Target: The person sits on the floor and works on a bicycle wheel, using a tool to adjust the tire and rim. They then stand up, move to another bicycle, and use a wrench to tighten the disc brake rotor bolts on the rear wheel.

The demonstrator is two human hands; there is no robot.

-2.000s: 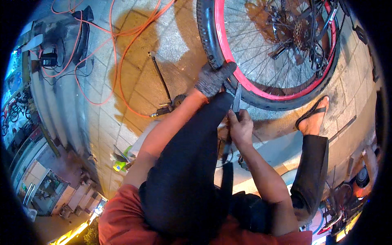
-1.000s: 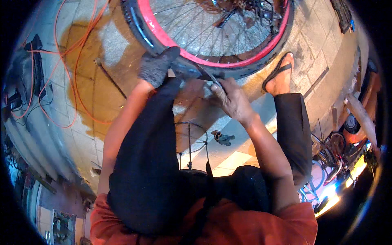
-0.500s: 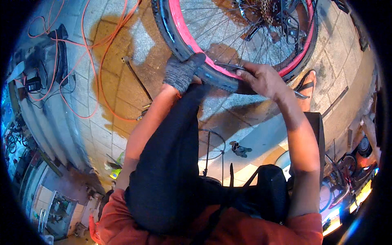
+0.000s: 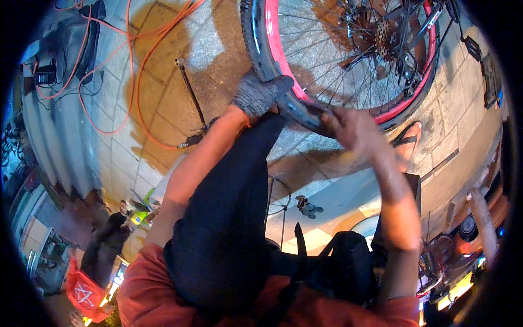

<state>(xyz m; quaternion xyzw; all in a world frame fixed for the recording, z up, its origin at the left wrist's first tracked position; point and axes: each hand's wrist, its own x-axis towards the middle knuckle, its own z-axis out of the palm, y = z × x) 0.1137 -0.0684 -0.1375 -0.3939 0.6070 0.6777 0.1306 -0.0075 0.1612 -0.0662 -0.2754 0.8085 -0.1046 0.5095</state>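
Note:
A bicycle wheel with a pink rim (image 4: 275, 38) and black tyre (image 4: 252, 38) lies at top centre, showing spokes and a cassette (image 4: 383, 41). My left hand (image 4: 259, 95), in a grey knit glove, grips the tyre's near left section, thumb over it beside the rim, above my left knee. My bare right hand (image 4: 348, 128) is on or just by the near tyre, right of the glove; motion blurs its fingers and hides whatever is in them. My sandalled foot (image 4: 411, 136) is right of the wheel.
Orange hose (image 4: 150, 43) runs to a fitting (image 4: 188, 141) near an upright-looking black tube (image 4: 189, 87). A black adapter box (image 4: 44, 73) sits among cables at left. Another person in red (image 4: 84, 283) is at lower left. Vehicles (image 4: 466, 229) stand at far right.
Half a second ago my right hand held a long metal tool at the rim; it has since moved downward and blurred. A person in red has come into fuller view at lower left.

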